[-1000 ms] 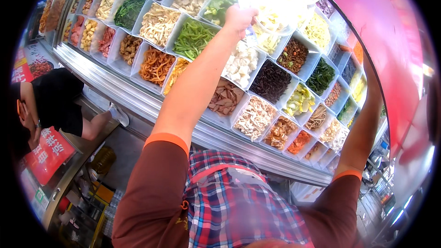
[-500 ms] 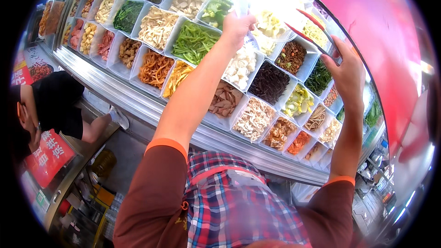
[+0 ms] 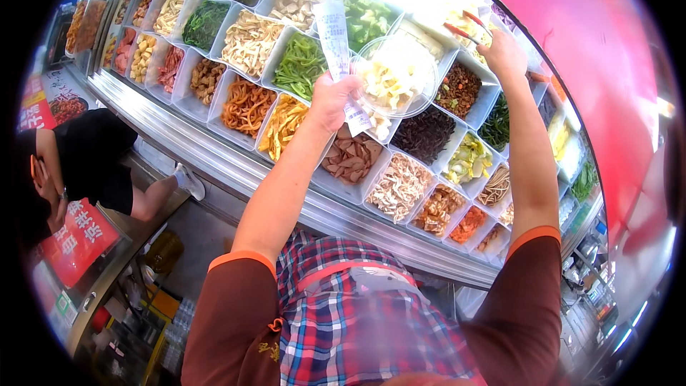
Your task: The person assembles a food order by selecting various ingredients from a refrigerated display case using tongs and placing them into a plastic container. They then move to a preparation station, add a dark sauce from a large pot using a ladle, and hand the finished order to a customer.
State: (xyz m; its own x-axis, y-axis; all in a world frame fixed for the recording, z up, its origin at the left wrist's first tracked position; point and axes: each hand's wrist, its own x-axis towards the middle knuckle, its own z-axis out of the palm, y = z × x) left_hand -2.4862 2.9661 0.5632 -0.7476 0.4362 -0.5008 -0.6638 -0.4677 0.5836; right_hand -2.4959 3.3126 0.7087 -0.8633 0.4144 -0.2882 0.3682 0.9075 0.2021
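My left hand (image 3: pixel 333 100) is raised over the food counter and grips a clear round plastic bowl (image 3: pixel 394 76) with pale food in it, together with a long white paper slip (image 3: pixel 334 41). My right hand (image 3: pixel 501 54) reaches farther to the right and holds red-tipped tongs (image 3: pixel 464 27) above the bins at the back. Below the bowl lie white bins of sliced tan pieces (image 3: pixel 351 159) and dark black strips (image 3: pixel 424 134).
A sloped steel counter (image 3: pixel 214 164) holds several white bins of vegetables, noodles and shredded foods. A person in black (image 3: pixel 86 164) crouches at the lower left by a red sign (image 3: pixel 75 239). A red wall (image 3: pixel 593 50) runs along the right.
My left hand has pulled the bowl and slip back toward me and lower. My right hand has swung up from the right edge to the back bins with the tongs.
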